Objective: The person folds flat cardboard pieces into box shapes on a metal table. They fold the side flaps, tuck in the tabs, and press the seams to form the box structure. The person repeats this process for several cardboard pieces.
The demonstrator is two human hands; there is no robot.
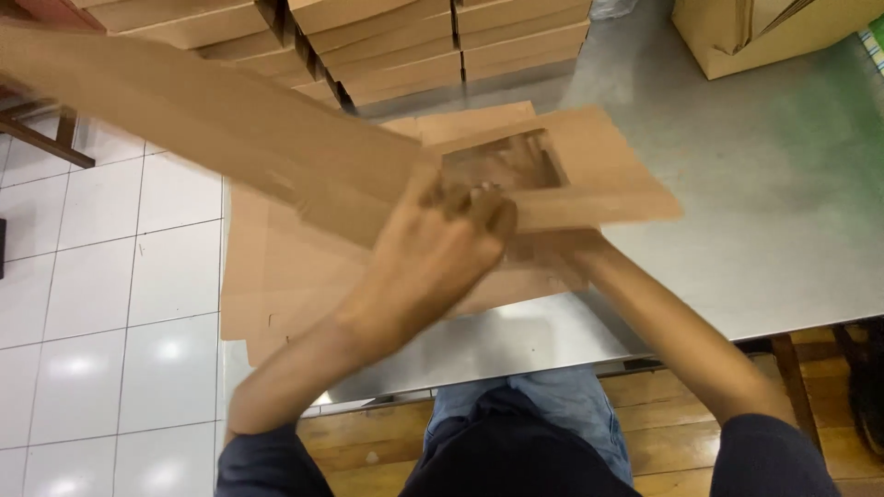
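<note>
The left hand grips the cardboard sheet while the right hand is hidden under it, so both should fold slowly along the crease.

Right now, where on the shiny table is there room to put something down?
The metal table is bare to the right of the flat cardboard piece, below the box at the top corner. A smaller bare strip lies along the near edge, by the person's arms. It is crowded in the middle under both hands and at the back, where the stacked cardboard sits.
</note>
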